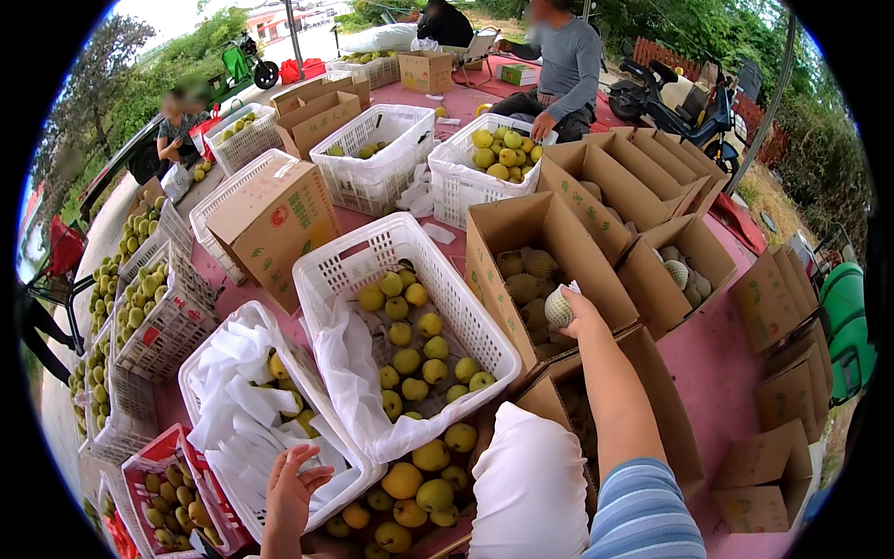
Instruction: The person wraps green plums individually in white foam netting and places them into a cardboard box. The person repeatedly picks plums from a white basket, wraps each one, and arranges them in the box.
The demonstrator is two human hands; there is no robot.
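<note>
My right hand (586,315) is closed around a pear in a white foam net (560,307), over an open cardboard box (498,321) that has several netted pears (528,270) inside. My left hand (292,480) is empty, fingers apart, beside a white crate (349,466) heaped with white foam sleeves (251,419) and some pears. Ahead between my arms, a tilted white crate (489,326) with a white cloth liner (346,373) holds loose yellow-green pears (406,361). More yellow pears (402,481) lie below it, near me.
Cardboard boxes (652,172) stand in rows on the right. Pear-filled crates (154,312) line the left, with a red crate (177,438) at lower left. Another person (563,74) sits behind a crate of pears (498,154). A scooter (675,102) is parked beyond.
</note>
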